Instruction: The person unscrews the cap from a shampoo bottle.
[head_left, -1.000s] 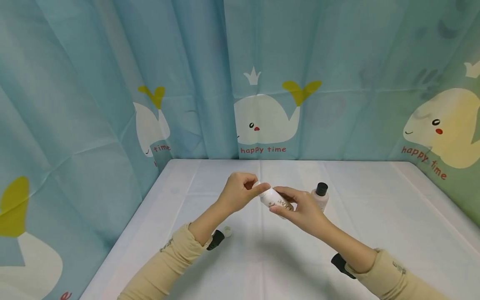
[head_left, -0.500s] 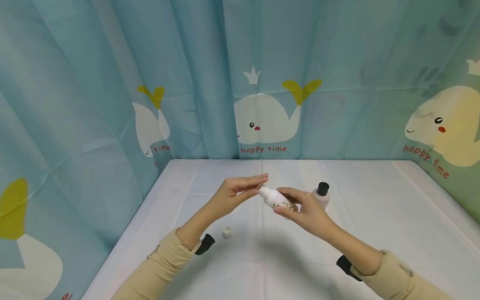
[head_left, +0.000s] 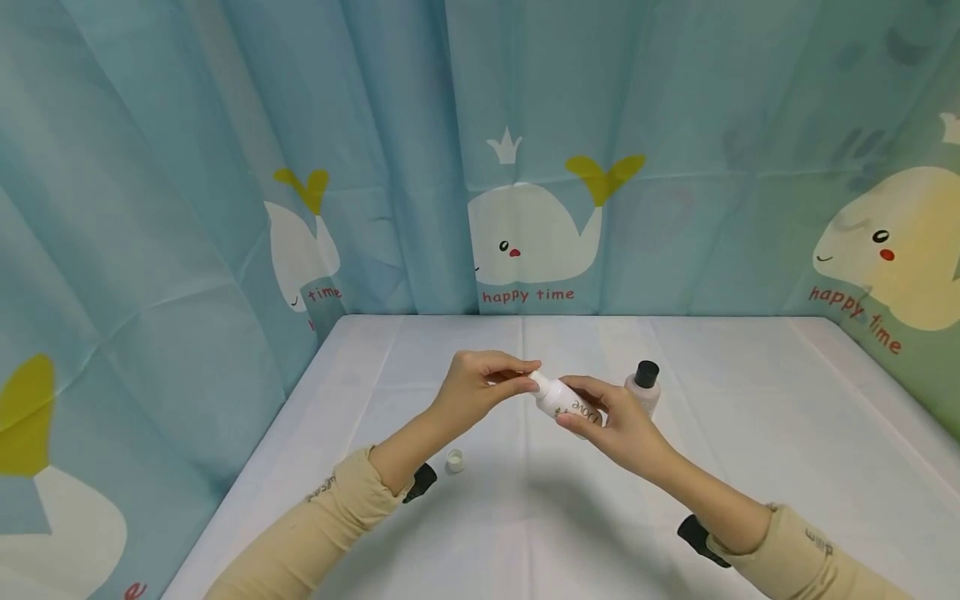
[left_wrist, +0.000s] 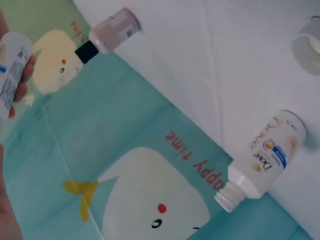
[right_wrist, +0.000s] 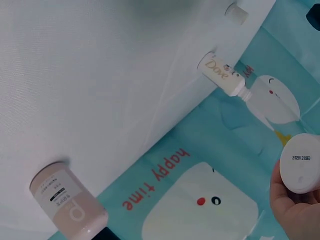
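Observation:
My right hand [head_left: 618, 421] grips a white Dove bottle [head_left: 570, 404], which is tilted above the table with its top toward the left. At that top, my left hand [head_left: 476, 385] pinches the white cap [head_left: 535, 382] between thumb and fingers. The right wrist view shows the flat base of the held bottle [right_wrist: 301, 162] and part of my right hand [right_wrist: 297, 217]. A second Dove bottle [left_wrist: 270, 152] stands uncapped on the table, its threaded neck bare; in the head view my left hand hides it.
A pink bottle with a black cap [head_left: 643, 387] stands behind my right hand. Nearer, a small whitish cap [head_left: 455, 461] lies on the white table [head_left: 750, 433]. Blue curtains [head_left: 375, 125] printed with whales rise along the table's left, back and right sides.
The left fingers straightened at the cap half a second ago and now pinch it again. Both hands and the held bottle have drifted slightly right.

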